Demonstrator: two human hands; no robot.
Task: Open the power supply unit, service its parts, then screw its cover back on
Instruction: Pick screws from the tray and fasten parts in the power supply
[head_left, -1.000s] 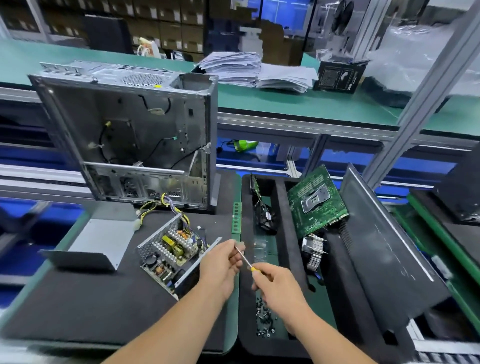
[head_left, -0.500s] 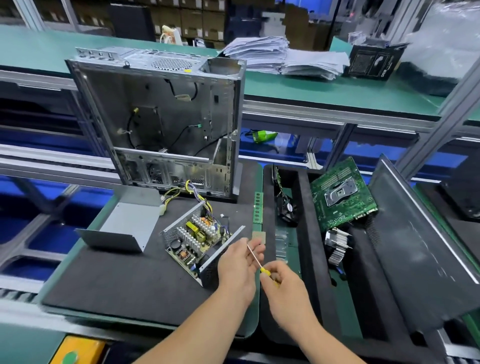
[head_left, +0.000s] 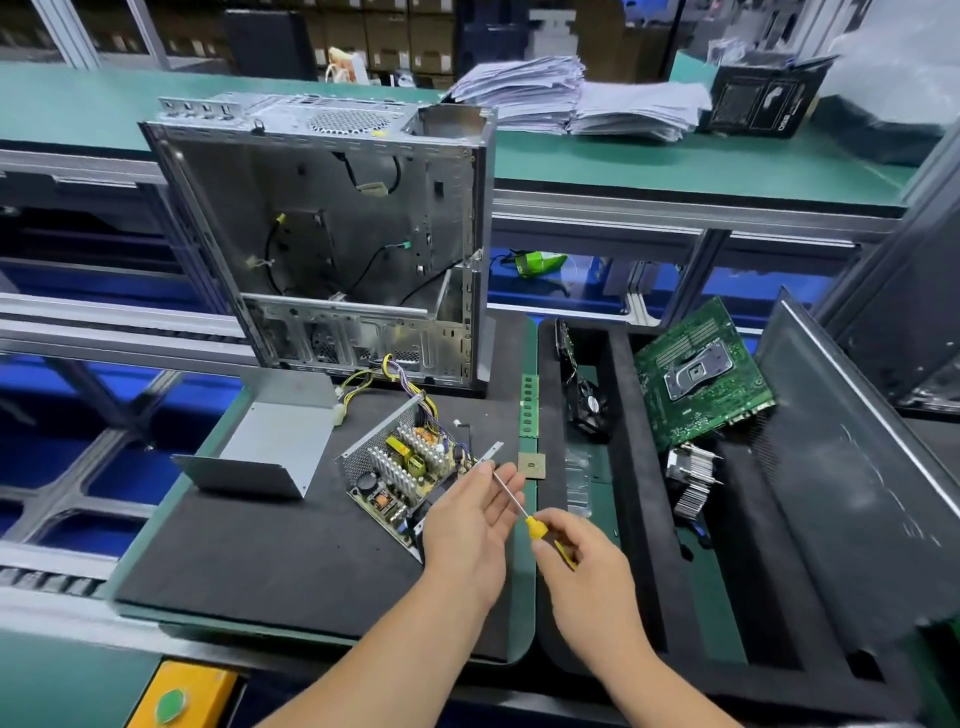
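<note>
The power supply unit lies open on the black foam mat, its circuit board, heat sinks and yellow coils exposed. Its bent grey metal cover rests on the mat to the left, apart from it. My right hand grips the yellow handle of a small screwdriver. The thin shaft slants up-left to my left hand, whose fingertips touch the shaft near its tip, just right of the unit. I cannot tell if a screw sits on the tip.
An empty computer case stands behind the unit. A RAM stick and a CPU chip lie at the mat's right edge. The right foam tray holds a fan, motherboard, heat sink and dark side panel.
The view has swung left and back, so the bench shifted right in frame. Both hands stayed together on the screwdriver, and my left fingers have spread more along the shaft.
</note>
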